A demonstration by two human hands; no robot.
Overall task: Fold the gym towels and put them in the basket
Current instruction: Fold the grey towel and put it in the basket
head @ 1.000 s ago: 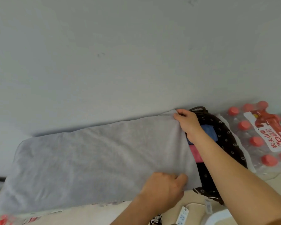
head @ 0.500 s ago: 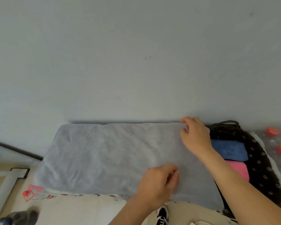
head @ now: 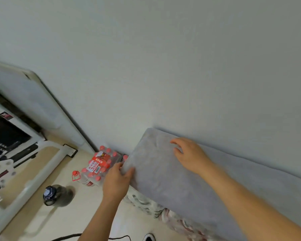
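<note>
Against the wall point(head: 163, 66), grey towel point(head: 163, 181) lies spread in a long band, far edge touching the wall, near edge hanging over a printed, wrapped surface point(head: 146, 204); what that surface is, cannot tell. Towel: plain grey, soft nap, faint creases near the left end, left far corner rounded; the right end runs out of frame. Left hand point(head: 116, 181) clamped on the near left corner, thumb on top of the cloth, other fingers curled round the edge. Right hand point(head: 189, 155) over the towel near its far edge, fingers apart and only slightly bent, holding nothing; palm faces the cloth, and whether it presses down cannot be told. Containers: shrink-wrapped pack point(head: 97, 165) of red-capped bottles sits on the floor point(head: 59, 223) just left of the towel's end, red-and-white label on top, the bottles' contents clear; one loose red-capped bottle point(head: 78, 177) just beside the pack, touching or nearly so; dark jug point(head: 56, 195) with a dark cap stands further left, apart from the pack, contents not readable through the blur.
</note>
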